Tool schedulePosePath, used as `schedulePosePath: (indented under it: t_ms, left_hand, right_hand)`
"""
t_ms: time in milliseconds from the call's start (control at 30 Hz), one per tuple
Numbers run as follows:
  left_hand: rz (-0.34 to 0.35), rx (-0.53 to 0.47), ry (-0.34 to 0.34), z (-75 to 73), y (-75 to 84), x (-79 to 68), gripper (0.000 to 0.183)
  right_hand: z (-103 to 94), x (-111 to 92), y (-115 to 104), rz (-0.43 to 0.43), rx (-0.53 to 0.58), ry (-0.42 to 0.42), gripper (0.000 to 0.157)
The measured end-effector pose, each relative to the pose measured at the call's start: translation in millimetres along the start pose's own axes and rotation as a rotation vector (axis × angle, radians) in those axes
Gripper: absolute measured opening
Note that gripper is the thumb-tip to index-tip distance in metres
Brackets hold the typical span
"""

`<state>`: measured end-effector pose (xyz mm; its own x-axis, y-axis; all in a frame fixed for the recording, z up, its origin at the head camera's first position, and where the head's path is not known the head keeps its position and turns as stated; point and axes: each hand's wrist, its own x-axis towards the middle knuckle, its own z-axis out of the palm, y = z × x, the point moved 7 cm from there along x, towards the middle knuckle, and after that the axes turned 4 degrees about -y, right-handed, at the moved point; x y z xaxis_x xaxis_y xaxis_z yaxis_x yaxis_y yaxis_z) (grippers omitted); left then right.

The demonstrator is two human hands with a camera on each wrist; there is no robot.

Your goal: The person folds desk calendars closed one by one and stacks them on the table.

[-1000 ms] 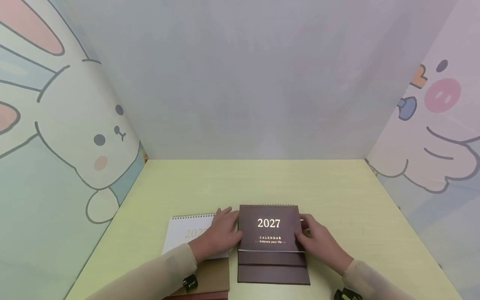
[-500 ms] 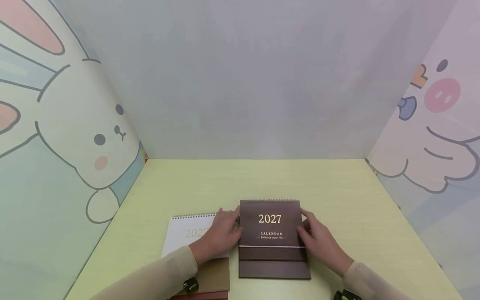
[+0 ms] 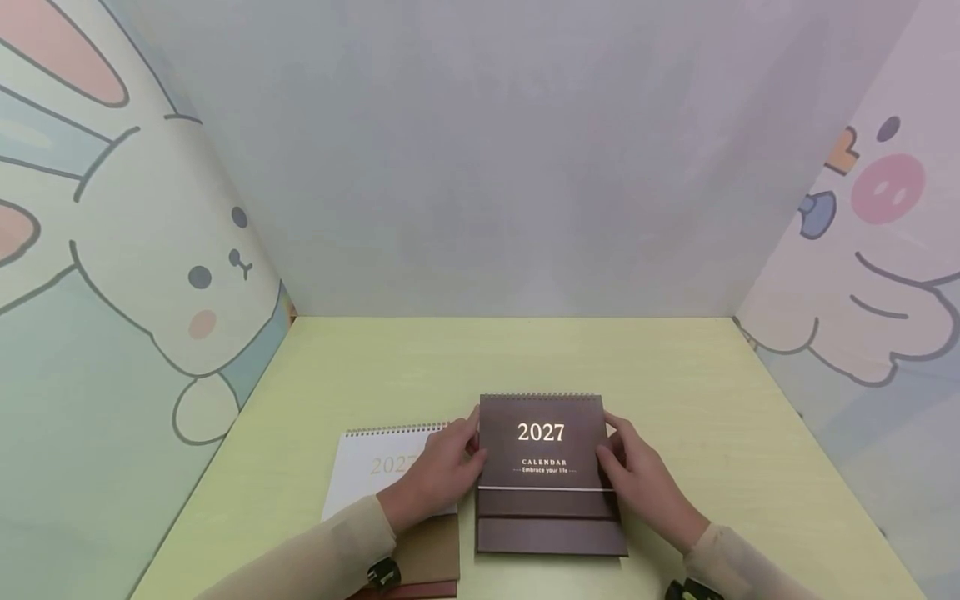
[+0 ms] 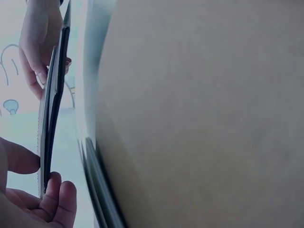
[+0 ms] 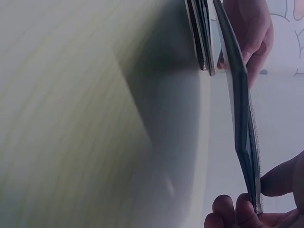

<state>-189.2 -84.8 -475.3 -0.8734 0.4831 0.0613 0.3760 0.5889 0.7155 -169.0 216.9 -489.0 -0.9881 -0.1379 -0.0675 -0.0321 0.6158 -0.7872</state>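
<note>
A dark brown 2027 desk calendar (image 3: 542, 448) is held above the table, its cover facing me and its spiral binding at the far edge. My left hand (image 3: 438, 471) pinches the left side edge between thumb and fingers. On the opposite edge, my right hand (image 3: 651, 479) grips it the same way. The left wrist view shows the calendar (image 4: 51, 99) edge-on, with the thumb on one face and fingers on the other. Seen from the right wrist, the calendar's folded base (image 5: 239, 104) lies close behind the pages.
Left of it lies a white 2027 calendar (image 3: 363, 467), partly covered by my left hand and sleeve. It rests above a brown board (image 3: 427, 550) and a dark red edge (image 3: 420, 590). Cartoon-printed walls (image 3: 172, 250) flank the pale yellow table (image 3: 525, 354).
The dark brown calendar has moved slightly up and away from me in the head view, both hands going with it. The white calendar has stayed in place.
</note>
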Motion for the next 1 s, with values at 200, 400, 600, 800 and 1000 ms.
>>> schedulePosePath:
  t_ms: [200,400,600,800,1000]
  left_hand:
    - [-0.019,-0.034,-0.001,0.1,0.4,-2.2,0.078]
    - [0.010,-0.058,0.033,-2.0,5.4,-3.4,0.077]
    - [0.000,-0.076,0.057,-4.9,8.7,-4.6,0.076]
    - [-0.006,-0.088,0.072,-11.1,8.5,-6.2,0.075]
    - [0.004,-0.143,0.046,-15.0,7.8,-6.5,0.076]
  right_hand:
    - [-3.1,-3,-5,-0.028,0.008,0.032,0.058]
    - [-5.9,-5,-7,-0.080,-0.007,0.082,0.055]
    - [-9.8,-7,-10,-0.092,0.029,0.124,0.053]
    - [-11.9,-8,-14,-0.089,0.081,0.148,0.051]
    - [-16.0,-8,-19,-0.096,0.083,0.164,0.050]
